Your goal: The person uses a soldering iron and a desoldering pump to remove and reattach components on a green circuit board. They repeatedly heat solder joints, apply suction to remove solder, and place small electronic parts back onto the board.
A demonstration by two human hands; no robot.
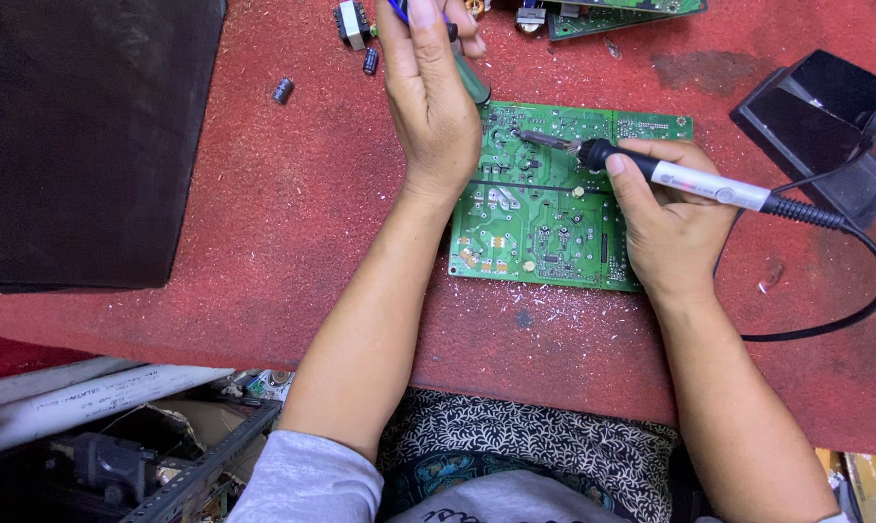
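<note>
A green circuit board [545, 228] lies solder side up on the red mat. My right hand [666, 218] rests on the board's right part and grips a soldering iron [695, 182] with a grey and black handle. Its metal tip [545, 139] points left over the board's upper area. My left hand [428, 92] is raised above the board's top left corner and holds a green-handled tool with a blue part [472, 79], upright between the fingers. A thin solder wire [516, 184] crosses the board.
A black soldering stand [826, 121] sits at the right, the iron's black cable [845, 310] looping beside it. A large black panel [79, 136] covers the left. Loose capacitors [283, 90] and another green board [622, 15] lie at the top. White tubes [89, 397] lie below the table edge.
</note>
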